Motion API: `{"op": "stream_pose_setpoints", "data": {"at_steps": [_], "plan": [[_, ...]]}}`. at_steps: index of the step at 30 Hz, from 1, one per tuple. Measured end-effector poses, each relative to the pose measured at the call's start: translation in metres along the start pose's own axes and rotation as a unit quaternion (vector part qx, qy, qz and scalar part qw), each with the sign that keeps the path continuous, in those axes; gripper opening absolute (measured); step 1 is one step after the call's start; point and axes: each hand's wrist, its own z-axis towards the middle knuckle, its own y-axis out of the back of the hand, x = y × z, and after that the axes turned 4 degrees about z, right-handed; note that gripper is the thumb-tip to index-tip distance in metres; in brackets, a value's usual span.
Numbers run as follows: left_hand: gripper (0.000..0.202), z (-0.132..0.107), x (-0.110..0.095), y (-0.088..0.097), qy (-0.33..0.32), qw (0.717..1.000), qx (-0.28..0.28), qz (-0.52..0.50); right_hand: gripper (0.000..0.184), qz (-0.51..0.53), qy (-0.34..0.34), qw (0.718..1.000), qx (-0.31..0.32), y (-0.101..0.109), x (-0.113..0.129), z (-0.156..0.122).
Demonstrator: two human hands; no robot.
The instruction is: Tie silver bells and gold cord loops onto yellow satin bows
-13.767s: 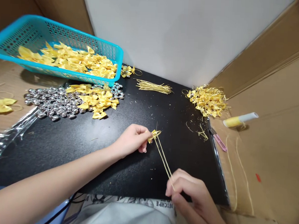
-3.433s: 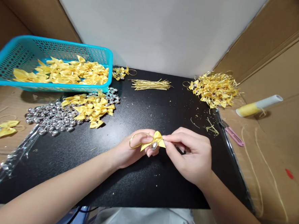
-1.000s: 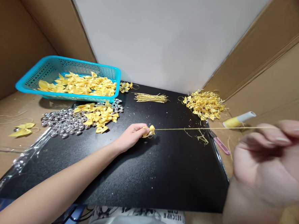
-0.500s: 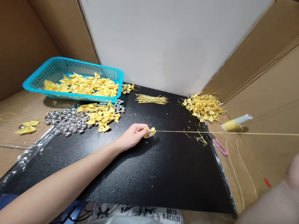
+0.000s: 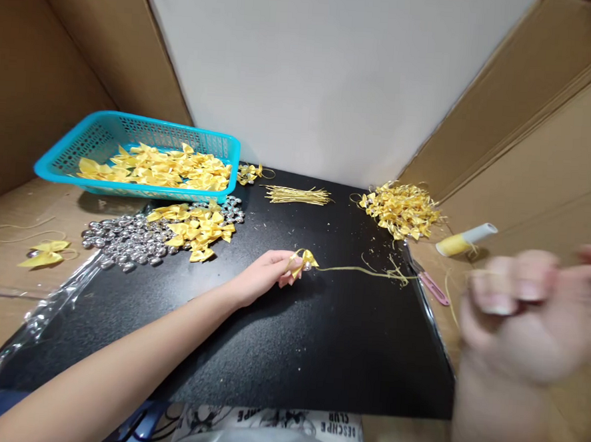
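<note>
While the left hand (image 5: 268,273) is pinching the yellow bow (image 5: 308,258) at mid-frame, which is seeming light, soft, best held by its middle, the blurred right hand (image 5: 527,315) is hiding its grip.

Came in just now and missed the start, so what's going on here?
A person's left hand pinches a yellow ribbon bow with a silvery bead. A slack yellow thread runs from it toward the right hand, whose grip is too blurred to tell. Loose beads and a turquoise basket sit left, a bow pile right.
</note>
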Motion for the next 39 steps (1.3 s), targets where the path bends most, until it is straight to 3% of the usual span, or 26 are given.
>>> {"op": "stream_pose_setpoints", "data": {"at_steps": [1,2,4,6,8,12,19,39], "plan": [[0.038,-0.001,0.0,-0.003,0.015,0.999,0.011,-0.032,0.013,0.073,-0.017,0.997,-0.028,-0.025,-0.005,0.016],[0.038,-0.002,0.001,-0.006,0.029,0.998,0.02,-0.06,0.011,0.116,-0.046,0.992,-0.013,-0.048,-0.008,0.026],[0.039,-0.004,0.001,-0.011,0.046,0.994,0.032,-0.094,0.01,0.087,-0.15,0.983,0.069,-0.083,-0.012,0.029],[0.04,-0.005,0.0,-0.013,0.045,0.992,0.045,-0.109,0.013,0.023,-0.216,0.963,0.157,-0.104,-0.016,0.018],[0.041,-0.007,0.0,-0.013,0.031,0.992,0.058,-0.107,0.017,-0.03,-0.23,0.946,0.227,-0.114,-0.021,0.005],[0.044,-0.01,-0.001,-0.012,-0.004,0.995,0.069,-0.073,0.018,-0.072,-0.202,0.937,0.275,-0.118,-0.033,-0.006],[0.042,-0.014,-0.005,-0.015,0.001,0.993,0.092,-0.073,0.005,-0.084,-0.213,0.941,0.25,-0.117,-0.038,-0.01],[0.037,-0.015,-0.004,-0.017,-0.013,0.993,0.075,-0.095,0.011,-0.088,-0.217,0.931,0.281,-0.11,-0.034,-0.004]]}}
